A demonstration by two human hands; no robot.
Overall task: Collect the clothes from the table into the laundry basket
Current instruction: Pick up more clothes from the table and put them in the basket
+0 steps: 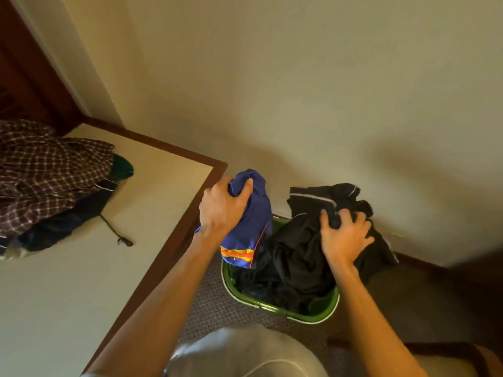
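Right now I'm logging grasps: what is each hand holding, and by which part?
Left hand grips the blue garment by its bunched top. Right hand clutches a fold of the black garment.

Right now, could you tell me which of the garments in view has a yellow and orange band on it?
The blue garment gripped by the left hand over the green laundry basket; the others are black, dark or checked.

— Any writing to read here, on the clothes or the basket?
— None. The blue garment point(251, 213) carries only a yellow and orange band, no letters or numbers.
— Labels, brands, signs?
— Nothing legible anywhere.
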